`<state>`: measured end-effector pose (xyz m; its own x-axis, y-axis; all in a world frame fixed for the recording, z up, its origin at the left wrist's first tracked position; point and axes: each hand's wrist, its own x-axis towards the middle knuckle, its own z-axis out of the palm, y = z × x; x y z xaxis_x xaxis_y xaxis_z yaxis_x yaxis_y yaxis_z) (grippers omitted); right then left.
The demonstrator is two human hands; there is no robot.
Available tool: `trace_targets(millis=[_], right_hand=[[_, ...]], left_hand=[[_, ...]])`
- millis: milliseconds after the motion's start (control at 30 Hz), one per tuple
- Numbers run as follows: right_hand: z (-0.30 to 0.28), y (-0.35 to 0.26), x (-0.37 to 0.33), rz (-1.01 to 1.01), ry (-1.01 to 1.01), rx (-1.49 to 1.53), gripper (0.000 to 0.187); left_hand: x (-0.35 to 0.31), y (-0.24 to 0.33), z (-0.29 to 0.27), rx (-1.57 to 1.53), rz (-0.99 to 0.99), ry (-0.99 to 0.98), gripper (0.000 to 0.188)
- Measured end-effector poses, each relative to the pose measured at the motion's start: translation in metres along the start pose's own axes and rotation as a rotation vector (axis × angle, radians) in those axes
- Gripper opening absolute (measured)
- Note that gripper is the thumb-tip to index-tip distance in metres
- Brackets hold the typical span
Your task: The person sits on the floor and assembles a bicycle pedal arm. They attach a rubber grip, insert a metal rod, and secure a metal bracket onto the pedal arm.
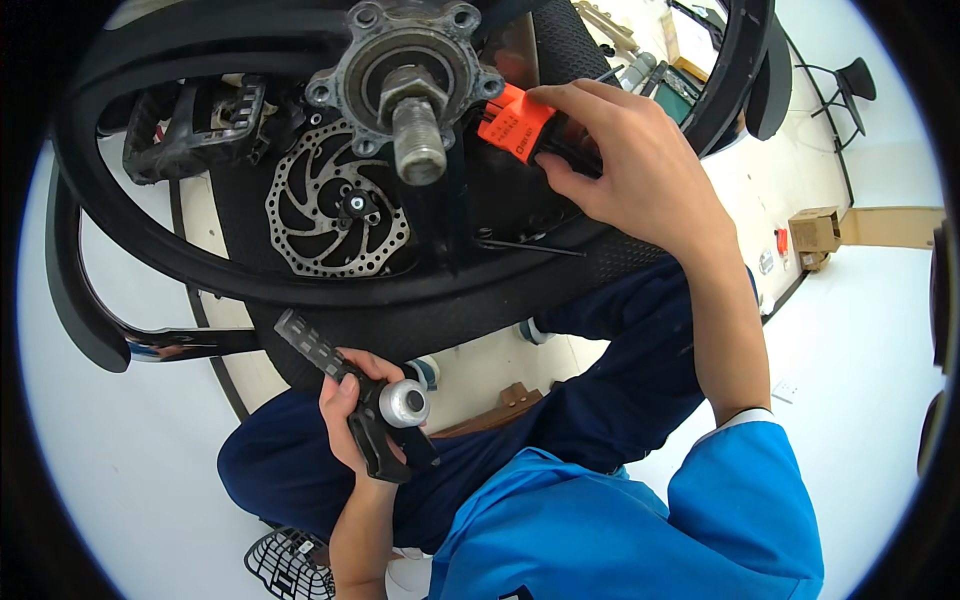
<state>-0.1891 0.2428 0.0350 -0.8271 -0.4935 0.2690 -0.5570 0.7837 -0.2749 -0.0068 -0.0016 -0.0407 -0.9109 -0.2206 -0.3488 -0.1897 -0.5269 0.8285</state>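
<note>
here, the left grip (345,412) clasps a black-and-silver part (373,438); the right grip (640,165) pinches an orange holder (518,124).

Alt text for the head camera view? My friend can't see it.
A seated person in blue holds an orange-and-black tool holder in the right hand, beside a metal hub, and a black handled part with a silver knob in the left hand. A black wheel surrounds the hub, a brake disc visible through it.
</note>
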Motion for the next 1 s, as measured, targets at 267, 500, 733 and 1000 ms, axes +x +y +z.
trace_targets(millis=[267, 500, 733, 1000], right_hand=[[0.009, -0.023, -0.005, -0.219, 0.033, -0.141, 0.034], [0.012, -0.021, -0.002, -0.213, -0.117, 0.047, 0.017], [-0.004, -0.008, 0.002, 0.035, -0.592, -0.188, 0.015], [0.007, 0.002, 0.037, 0.085, -0.817, 0.061, 0.019]], left_hand=[[-0.002, 0.001, -0.002, 0.001, 0.007, 0.001, 0.031], [-0.003, -0.004, -0.012, 0.015, 0.042, -0.001, 0.031], [-0.004, -0.005, -0.012, 0.005, 0.028, -0.002, 0.032], [-0.007, 0.002, -0.003, -0.059, 0.003, -0.013, 0.030]])
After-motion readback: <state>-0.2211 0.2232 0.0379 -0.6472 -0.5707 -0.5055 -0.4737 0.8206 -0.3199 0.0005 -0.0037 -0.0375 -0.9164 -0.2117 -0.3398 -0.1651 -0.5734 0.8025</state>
